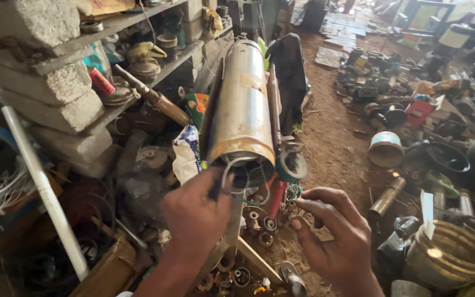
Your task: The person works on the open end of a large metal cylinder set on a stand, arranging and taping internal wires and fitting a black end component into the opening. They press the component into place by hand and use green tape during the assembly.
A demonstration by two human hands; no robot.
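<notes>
Pinching wire (232,170) at steel cylinder (243,104), left hand (193,214); right hand (333,231) open, empty.

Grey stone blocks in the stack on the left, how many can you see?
4 grey stone blocks: top block under the upper shelf, second block, third block, and bottom block nearest the floor. More may be hidden behind the clutter.

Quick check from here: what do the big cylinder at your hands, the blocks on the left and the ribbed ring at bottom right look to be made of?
Cylinder: likely steel, a dull silvery sheen with a rusty brown band at the near rim, where the left hand reaches. Blocks: probably concrete, grey, rough and pitted. Ring: looks like brass, yellow metal with bright glints on its ribs. The right hand holds nothing.
</notes>
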